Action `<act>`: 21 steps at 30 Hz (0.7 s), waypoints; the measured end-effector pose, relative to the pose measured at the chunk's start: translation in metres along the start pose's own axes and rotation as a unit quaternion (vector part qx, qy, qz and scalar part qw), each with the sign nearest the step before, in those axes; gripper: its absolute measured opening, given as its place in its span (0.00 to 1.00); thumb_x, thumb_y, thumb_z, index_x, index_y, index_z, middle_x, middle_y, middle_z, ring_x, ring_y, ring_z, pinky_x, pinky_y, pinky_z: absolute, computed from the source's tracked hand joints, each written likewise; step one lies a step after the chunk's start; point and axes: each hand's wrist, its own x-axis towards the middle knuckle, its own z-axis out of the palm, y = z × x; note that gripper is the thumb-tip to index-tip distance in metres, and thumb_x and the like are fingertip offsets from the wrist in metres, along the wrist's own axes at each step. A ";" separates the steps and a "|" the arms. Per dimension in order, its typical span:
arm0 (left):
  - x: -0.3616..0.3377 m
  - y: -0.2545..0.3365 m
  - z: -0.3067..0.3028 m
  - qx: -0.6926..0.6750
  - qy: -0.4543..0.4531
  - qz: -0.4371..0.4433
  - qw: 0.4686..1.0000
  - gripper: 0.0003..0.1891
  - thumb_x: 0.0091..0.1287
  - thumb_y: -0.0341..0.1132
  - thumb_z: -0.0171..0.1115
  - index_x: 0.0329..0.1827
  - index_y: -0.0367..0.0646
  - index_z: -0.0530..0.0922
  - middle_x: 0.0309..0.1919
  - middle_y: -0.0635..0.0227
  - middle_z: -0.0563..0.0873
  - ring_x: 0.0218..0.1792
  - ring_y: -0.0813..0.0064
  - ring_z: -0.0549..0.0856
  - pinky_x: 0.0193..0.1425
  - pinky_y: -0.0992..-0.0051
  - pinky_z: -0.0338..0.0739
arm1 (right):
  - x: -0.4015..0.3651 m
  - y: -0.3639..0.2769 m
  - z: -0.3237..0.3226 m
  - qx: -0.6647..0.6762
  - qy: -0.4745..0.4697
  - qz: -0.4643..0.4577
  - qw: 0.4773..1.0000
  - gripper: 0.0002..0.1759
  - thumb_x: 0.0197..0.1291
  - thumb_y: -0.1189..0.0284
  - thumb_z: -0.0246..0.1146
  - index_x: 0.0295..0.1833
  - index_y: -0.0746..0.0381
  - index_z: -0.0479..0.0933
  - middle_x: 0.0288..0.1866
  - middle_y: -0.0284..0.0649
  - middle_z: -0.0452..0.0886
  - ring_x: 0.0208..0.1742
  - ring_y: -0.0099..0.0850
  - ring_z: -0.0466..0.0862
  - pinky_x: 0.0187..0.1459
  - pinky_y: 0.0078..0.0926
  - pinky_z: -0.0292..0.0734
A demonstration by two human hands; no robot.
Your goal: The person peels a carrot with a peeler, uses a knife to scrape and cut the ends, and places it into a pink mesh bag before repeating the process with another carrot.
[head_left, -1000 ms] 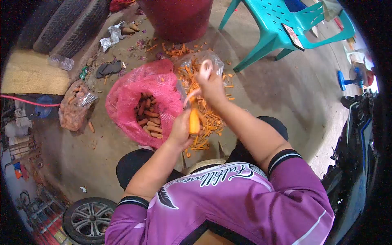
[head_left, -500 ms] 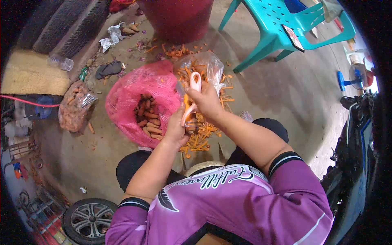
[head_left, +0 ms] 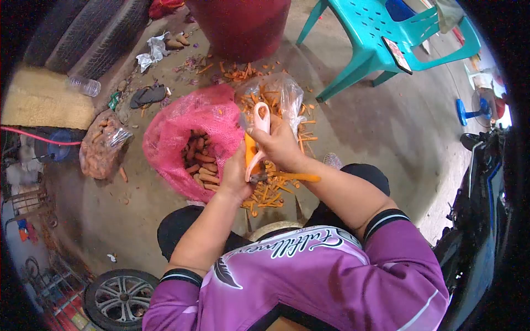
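Observation:
My right hand [head_left: 279, 144] is closed around the handle of a pale pink peeler [head_left: 262, 118], its looped end pointing away from me. The peeler's head is against an orange carrot [head_left: 251, 148] that my left hand [head_left: 236, 175] grips; my fingers hide part of the carrot. A long orange strip [head_left: 301, 176] sticks out from near the blade toward my right forearm. Beneath my hands lies a pile of orange strips [head_left: 268, 193]. Left of them, an open pink mesh sack [head_left: 171, 132] holds several unpeeled carrots [head_left: 204, 165]. Behind my hands is a clear plastic bag [head_left: 290, 94] with orange strips.
A teal plastic chair [head_left: 353, 33] with a phone [head_left: 396, 54] on it stands at upper right. Beyond the sack is a large red tub [head_left: 240, 25]. A filled plastic bag [head_left: 102, 146], a sandal [head_left: 149, 95] and stacked tyres [head_left: 94, 41] are on the left; a wheel [head_left: 121, 298] lies lower left.
The peeler and both hands have shifted slightly toward me. A long orange strip now juts out to the right by the blade, where none showed before.

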 end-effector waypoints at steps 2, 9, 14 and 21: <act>-0.009 0.002 0.004 0.083 -0.015 -0.012 0.996 0.19 0.66 0.49 0.40 0.47 0.44 0.70 0.29 0.69 0.77 0.26 0.75 0.77 0.25 0.74 0.74 | 0.001 0.003 -0.002 -0.028 0.016 -0.008 0.999 0.11 0.51 0.69 0.58 0.37 0.65 0.70 0.28 0.32 0.70 0.27 0.19 0.70 0.26 0.16 0.65; -0.018 -0.004 0.014 0.095 -0.043 -0.031 0.994 0.19 0.65 0.53 0.42 0.37 0.44 0.69 0.22 0.70 0.73 0.17 0.76 0.75 0.17 0.80 0.69 | 0.047 -0.002 -0.043 0.027 0.226 -0.037 0.973 0.11 0.49 0.69 0.60 0.29 0.64 0.69 0.22 0.32 0.71 0.22 0.21 0.70 0.24 0.23 0.68; -0.007 0.003 0.011 0.036 0.054 0.005 0.998 0.18 0.65 0.51 0.44 0.41 0.45 0.71 0.23 0.71 0.74 0.18 0.77 0.76 0.18 0.80 0.70 | 0.000 -0.032 -0.003 -0.001 0.068 0.037 0.997 0.12 0.52 0.69 0.58 0.36 0.66 0.67 0.28 0.34 0.70 0.26 0.21 0.70 0.27 0.20 0.67; -0.015 0.001 0.021 0.100 0.013 -0.006 0.995 0.17 0.65 0.50 0.44 0.41 0.46 0.70 0.24 0.70 0.73 0.23 0.78 0.74 0.23 0.78 0.69 | 0.001 -0.008 -0.009 -0.051 0.029 0.055 0.997 0.13 0.52 0.66 0.58 0.37 0.65 0.68 0.28 0.33 0.70 0.27 0.19 0.69 0.26 0.19 0.65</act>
